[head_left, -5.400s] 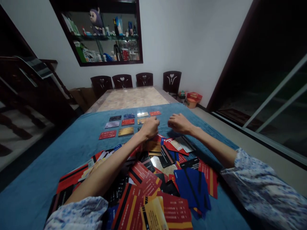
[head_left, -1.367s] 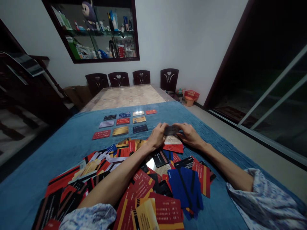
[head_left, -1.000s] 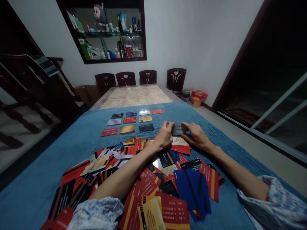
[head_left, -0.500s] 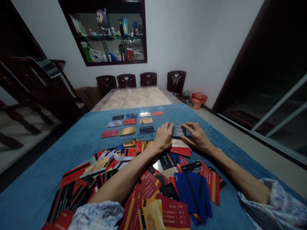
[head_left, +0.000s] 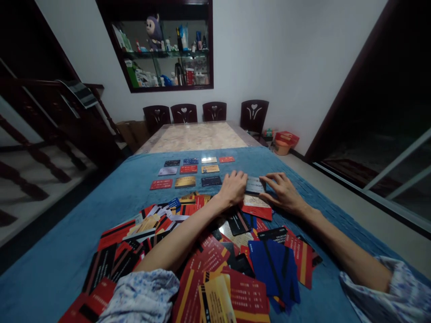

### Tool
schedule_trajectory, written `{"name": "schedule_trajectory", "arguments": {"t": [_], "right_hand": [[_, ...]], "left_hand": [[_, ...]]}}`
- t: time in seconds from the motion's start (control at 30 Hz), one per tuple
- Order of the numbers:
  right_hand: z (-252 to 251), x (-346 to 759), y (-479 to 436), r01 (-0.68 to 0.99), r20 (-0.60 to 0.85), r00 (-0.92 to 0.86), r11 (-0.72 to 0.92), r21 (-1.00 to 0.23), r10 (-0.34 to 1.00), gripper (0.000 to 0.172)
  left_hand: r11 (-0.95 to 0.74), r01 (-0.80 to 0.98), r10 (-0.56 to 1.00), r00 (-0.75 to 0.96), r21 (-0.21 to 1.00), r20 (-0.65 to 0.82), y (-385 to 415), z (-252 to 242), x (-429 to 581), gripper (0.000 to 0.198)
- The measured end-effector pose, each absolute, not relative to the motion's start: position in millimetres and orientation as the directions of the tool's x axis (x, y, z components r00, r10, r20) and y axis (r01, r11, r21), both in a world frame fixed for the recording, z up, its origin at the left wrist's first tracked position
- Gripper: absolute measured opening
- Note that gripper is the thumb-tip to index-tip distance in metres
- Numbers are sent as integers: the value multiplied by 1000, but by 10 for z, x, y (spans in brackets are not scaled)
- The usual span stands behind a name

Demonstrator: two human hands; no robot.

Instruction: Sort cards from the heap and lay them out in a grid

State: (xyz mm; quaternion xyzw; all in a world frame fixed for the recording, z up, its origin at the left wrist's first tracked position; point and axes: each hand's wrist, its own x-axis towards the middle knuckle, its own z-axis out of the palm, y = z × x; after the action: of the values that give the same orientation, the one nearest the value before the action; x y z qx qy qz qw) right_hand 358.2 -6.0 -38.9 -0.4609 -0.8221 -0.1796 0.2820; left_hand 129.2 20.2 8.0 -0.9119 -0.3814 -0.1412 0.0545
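A grey card stack lies on the blue cloth at the far right of the loose cards. The thumb and fingers of my right hand grip its right edge. At its left edge is my left hand, back up, with bent fingers; whatever is under them is hidden. A white and red card lies just below the stack. Beyond my left hand, neat rows of cards include a dark blue one and a gold one. Under my forearms spreads a pile of mixed cards, with blue cards at its right.
The blue cloth covers the near part of a long table, whose marble top shows beyond. Dark chairs stand at the far end. A red and orange container is on the floor at the right.
The view has shifted a little, so the scene sits further right. Both hands remain at the grey stack; my left hand has drawn slightly back from its left edge.
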Motion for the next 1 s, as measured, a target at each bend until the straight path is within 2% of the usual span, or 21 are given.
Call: {"name": "schedule_trajectory", "arguments": {"t": [0.2, 0.37, 0.53, 0.77, 1.0], "right_hand": [[-389, 3615, 7, 852, 593, -456, 519, 73, 664, 46], [-333, 3572, 21, 847, 550, -474, 528, 69, 688, 47], [-221, 3429, -1, 829, 522, -494, 558, 40, 696, 46], [-23, 3156, -8, 807, 412, -544, 590, 18, 731, 46], [152, 2821, 104, 792, 346, -581, 609, 32, 737, 45]], "left_hand": [[-699, 716, 698, 684, -9, 211, 204, 175, 1280, 27], [-689, 721, 709, 691, -71, 139, 172, 292, 1224, 25], [-684, 723, 715, 690, -92, 107, 152, 365, 1100, 26], [-672, 734, 734, 678, -99, 34, 154, 504, 838, 29], [-658, 746, 746, 664, -103, 42, 213, 609, 520, 27]]}}
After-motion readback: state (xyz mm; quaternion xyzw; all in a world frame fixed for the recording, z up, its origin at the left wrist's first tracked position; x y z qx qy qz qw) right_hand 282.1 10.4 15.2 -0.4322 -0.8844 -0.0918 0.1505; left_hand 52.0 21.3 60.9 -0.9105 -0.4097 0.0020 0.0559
